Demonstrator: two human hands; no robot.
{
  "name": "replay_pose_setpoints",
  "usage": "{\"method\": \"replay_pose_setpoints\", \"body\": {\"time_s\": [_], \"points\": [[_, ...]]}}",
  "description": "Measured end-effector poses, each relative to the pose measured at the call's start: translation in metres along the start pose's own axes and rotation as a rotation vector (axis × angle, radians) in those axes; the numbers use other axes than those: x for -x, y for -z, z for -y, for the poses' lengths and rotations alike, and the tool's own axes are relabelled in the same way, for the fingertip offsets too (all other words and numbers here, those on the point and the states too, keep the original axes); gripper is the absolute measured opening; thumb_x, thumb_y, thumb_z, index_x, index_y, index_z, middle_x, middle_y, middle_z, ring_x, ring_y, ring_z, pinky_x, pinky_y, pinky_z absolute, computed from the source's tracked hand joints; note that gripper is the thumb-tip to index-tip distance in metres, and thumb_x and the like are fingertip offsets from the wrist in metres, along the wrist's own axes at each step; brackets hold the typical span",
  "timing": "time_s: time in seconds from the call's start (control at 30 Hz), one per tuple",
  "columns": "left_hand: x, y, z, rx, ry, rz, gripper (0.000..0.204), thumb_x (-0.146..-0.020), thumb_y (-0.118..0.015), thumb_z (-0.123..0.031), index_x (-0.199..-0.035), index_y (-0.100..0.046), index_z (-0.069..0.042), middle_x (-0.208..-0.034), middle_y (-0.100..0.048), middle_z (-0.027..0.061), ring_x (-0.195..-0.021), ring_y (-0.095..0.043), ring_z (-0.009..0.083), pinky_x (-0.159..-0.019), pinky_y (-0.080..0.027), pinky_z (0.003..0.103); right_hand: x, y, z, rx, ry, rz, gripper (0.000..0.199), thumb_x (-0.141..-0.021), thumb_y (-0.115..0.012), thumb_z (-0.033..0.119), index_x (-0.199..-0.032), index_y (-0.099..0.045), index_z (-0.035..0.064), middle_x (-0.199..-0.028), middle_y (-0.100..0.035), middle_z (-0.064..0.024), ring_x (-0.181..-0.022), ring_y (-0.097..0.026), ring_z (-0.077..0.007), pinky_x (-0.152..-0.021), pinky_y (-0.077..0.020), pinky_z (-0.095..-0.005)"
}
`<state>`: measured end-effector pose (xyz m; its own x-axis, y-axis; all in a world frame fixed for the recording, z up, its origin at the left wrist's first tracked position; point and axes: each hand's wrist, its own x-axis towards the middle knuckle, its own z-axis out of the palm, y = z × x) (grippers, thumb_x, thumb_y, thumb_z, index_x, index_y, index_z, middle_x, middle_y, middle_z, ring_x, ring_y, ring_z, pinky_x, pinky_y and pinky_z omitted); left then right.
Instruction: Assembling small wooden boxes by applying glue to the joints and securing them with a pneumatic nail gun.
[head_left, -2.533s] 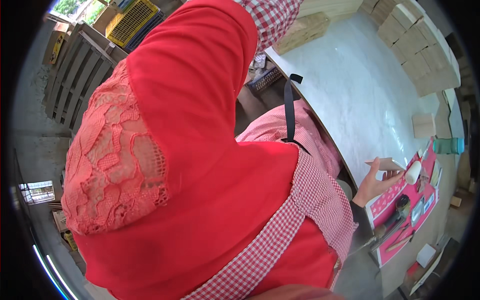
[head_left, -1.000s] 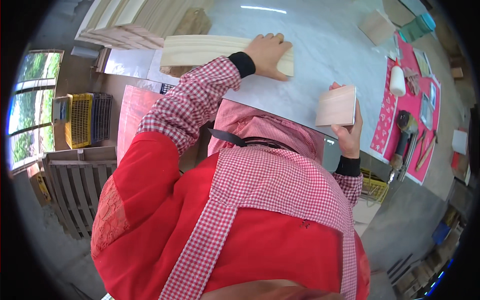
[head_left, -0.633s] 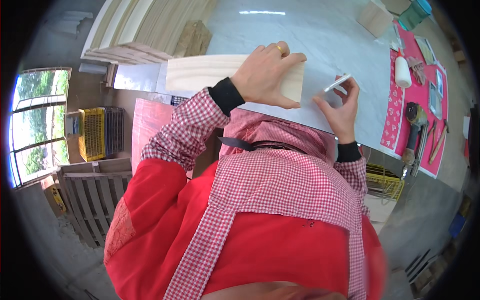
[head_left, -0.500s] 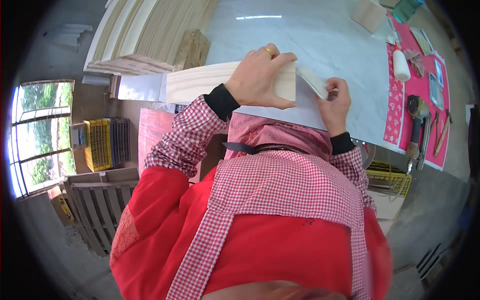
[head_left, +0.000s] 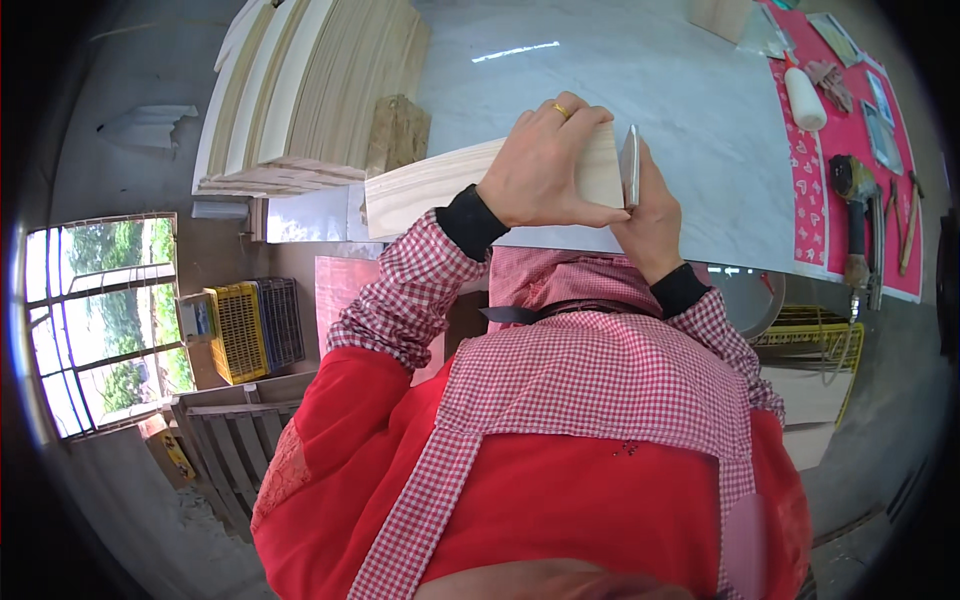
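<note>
A pale wooden board (head_left: 430, 190) lies crosswise in front of me at the near edge of the table. My left hand (head_left: 540, 165) spans it near its right end, thumb on the near edge and fingers over the far edge. Just beside that end, a thin flat pad (head_left: 632, 168), whitish with a darker face, stands on edge. My right hand (head_left: 655, 210) is closed on the pad from its right side. Whether the pad touches the board's end, I cannot tell.
Tall stacks of boards (head_left: 320, 90) and a rough wood block (head_left: 398, 130) stand on the table's left. At the right, a pink cloth (head_left: 835, 130) carries a white squeeze bottle (head_left: 805, 100), a power tool (head_left: 855, 210) and a hammer (head_left: 910, 225). Crates (head_left: 237, 330) stand lower left.
My right hand has turned the pad from a slant to nearly upright and brought it close to the board's right end. My left hand keeps its grip on the board.
</note>
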<state>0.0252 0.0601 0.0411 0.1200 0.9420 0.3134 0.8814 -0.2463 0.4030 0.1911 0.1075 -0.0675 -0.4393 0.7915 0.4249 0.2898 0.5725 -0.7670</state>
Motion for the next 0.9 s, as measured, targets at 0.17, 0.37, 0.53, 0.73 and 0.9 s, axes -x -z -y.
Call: {"method": "replay_pose_setpoints", "body": {"time_s": [0.17,0.37,0.53,0.73,0.9], "points": [[-0.005,0.001,0.001,-0.024,-0.032,0.044,0.083,-0.055,-0.086,-0.041,-0.121,-0.056,0.001,-0.111,-0.057,0.0176,-0.101,-0.057,0.0342,-0.087,-0.047,0.042,-0.001,0.0,0.002,0.062,0.039,0.035,0.077,-0.076,-0.071,0.006,-0.145,-0.037,0.0017,-0.107,-0.062,-0.0158,-0.084,-0.066,-0.0336,-0.067,-0.0554,-0.0405],[-0.011,-0.005,0.004,0.005,-0.033,0.056,0.083,-0.054,-0.086,-0.041,-0.12,-0.056,0.001,-0.112,-0.057,0.0172,-0.101,-0.057,0.0343,-0.087,-0.047,0.041,-0.001,-0.003,0.004,0.081,0.026,0.041,0.076,-0.075,-0.071,0.006,-0.143,-0.038,0.0004,-0.109,-0.063,-0.0164,-0.087,-0.067,-0.0339,-0.068,-0.0562,-0.0398],[-0.015,-0.008,0.005,0.001,-0.034,0.071,0.082,-0.054,-0.085,-0.04,-0.12,-0.057,0.0,-0.112,-0.057,0.0171,-0.101,-0.057,0.0343,-0.087,-0.047,0.041,-0.002,-0.005,0.003,0.074,0.032,0.024,0.076,-0.073,-0.072,0.005,-0.142,-0.039,0.0002,-0.109,-0.064,-0.0177,-0.087,-0.067,-0.0345,-0.068,-0.0565,-0.0399],[-0.016,-0.011,0.008,0.009,-0.041,0.083,0.081,-0.054,-0.084,-0.039,-0.12,-0.057,0.0,-0.112,-0.056,0.0171,-0.101,-0.057,0.0342,-0.087,-0.047,0.042,-0.001,-0.005,0.001,0.063,0.017,0.048,0.076,-0.073,-0.071,0.005,-0.142,-0.039,-0.0002,-0.108,-0.064,-0.0187,-0.085,-0.068,-0.0356,-0.067,-0.0564,-0.0407],[-0.017,-0.011,0.008,0.009,-0.043,0.098,0.082,-0.054,-0.084,-0.04,-0.12,-0.056,0.0,-0.112,-0.056,0.0172,-0.1,-0.057,0.0344,-0.087,-0.047,0.041,-0.002,-0.005,0.0,0.058,0.019,0.046,0.076,-0.073,-0.07,0.004,-0.142,-0.039,-0.0005,-0.107,-0.064,-0.0188,-0.085,-0.068,-0.0358,-0.067,-0.0562,-0.0409]]}}
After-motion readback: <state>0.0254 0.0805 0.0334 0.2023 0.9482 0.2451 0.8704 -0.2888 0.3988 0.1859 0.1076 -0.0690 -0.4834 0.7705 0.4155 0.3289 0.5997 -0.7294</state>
